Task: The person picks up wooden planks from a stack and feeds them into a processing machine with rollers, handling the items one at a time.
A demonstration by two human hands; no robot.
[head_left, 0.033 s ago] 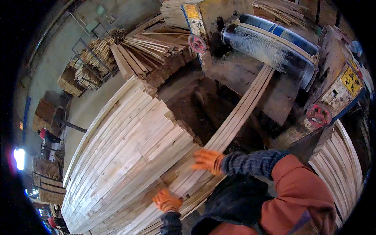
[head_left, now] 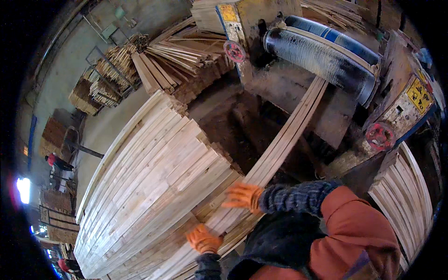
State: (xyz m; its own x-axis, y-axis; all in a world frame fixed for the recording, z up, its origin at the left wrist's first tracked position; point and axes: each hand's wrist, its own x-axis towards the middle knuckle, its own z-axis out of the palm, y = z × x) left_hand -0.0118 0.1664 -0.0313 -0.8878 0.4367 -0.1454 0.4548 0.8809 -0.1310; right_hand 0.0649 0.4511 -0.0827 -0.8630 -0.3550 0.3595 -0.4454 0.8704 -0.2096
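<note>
Long, narrow wooden boards (head_left: 280, 147) lie side by side and slant up from the lower left. Their far end goes in under the large dusty roller (head_left: 322, 60) of a machine. My right hand (head_left: 243, 197), in an orange glove, rests on top of these boards with its fingers spread. Closer to the lower edge, my left hand (head_left: 204, 239), gloved alike, lies over the same boards, fingers apart. Left of them is a broad stack of pale planks (head_left: 149, 182) with uneven ends. The near end of the boards runs out of view at the lower edge.
Red handwheels (head_left: 380, 136) sit on the machine's side housings. A tall stack of planks (head_left: 403, 200) stands at the right. Loose strips (head_left: 182, 53) lie on a pile at the back, with more bundled wood (head_left: 105, 84) by the wall. A person (head_left: 58, 162) is far left.
My right hand has shifted slightly left and nearer along the boards. My left hand has moved a little to the right. The boards and stacks look about the same.
</note>
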